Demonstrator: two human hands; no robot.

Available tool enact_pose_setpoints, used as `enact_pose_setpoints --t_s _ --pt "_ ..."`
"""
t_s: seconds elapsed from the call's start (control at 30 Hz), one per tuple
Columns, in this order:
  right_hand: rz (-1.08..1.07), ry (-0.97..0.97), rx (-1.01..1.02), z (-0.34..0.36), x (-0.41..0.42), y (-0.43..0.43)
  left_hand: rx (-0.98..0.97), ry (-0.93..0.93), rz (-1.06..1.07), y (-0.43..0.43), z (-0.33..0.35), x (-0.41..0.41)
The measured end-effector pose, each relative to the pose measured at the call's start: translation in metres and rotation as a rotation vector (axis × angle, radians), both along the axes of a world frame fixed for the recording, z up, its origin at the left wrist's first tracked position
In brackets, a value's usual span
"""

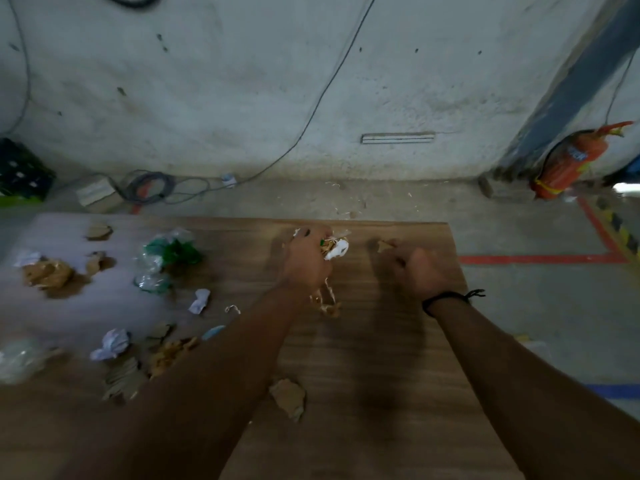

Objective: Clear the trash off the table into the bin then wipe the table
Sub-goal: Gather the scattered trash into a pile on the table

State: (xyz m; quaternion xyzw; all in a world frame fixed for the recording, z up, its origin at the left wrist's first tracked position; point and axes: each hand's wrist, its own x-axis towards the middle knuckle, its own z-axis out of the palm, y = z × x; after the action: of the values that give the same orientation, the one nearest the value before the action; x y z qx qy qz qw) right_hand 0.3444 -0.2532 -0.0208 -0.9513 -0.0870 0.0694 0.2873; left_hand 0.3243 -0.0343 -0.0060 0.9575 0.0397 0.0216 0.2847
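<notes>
My left hand [306, 259] grips a bundle of trash [334, 249] over the far middle of the wooden table [381, 341]: white paper, brown scraps and strands that hang down below the wrist. My right hand [417, 268] is curled near the far right of the table, its fingertips at a small brown cardboard scrap [383, 244]; whether it pinches the scrap is unclear. More trash lies on the left half: green and clear plastic [169, 252], crumpled white paper [112, 342], brown paper wads [48, 271]. No bin or cloth is visible.
A torn cardboard piece [289, 398] lies near the table's front middle. Beyond the far edge is concrete floor with cables [152, 188], a green crate [20, 174] at the left and a red fire extinguisher [571, 161] at the right.
</notes>
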Motion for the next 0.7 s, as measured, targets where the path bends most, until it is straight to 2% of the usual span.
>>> enact_pose_setpoints --t_s 0.1,0.2,0.33,0.5,0.7 --pt "0.032 -0.105 0.175 0.03 -0.014 0.032 -0.115 -0.056 0.035 0.016 0.024 -0.022" --pt "0.081 -0.214 0.273 0.062 -0.029 0.077 -0.065 -0.147 0.057 0.042 0.047 -0.048" --pt "0.176 -0.204 0.339 0.082 -0.056 0.137 -0.04 -0.264 0.146 0.081 0.075 -0.086" --pt "0.276 -0.227 0.345 0.096 -0.095 0.191 -0.044 -0.253 0.262 0.127 0.093 -0.146" --pt "0.379 -0.107 0.366 0.1 -0.152 0.244 -0.057 -0.181 0.384 0.169 0.084 -0.21"
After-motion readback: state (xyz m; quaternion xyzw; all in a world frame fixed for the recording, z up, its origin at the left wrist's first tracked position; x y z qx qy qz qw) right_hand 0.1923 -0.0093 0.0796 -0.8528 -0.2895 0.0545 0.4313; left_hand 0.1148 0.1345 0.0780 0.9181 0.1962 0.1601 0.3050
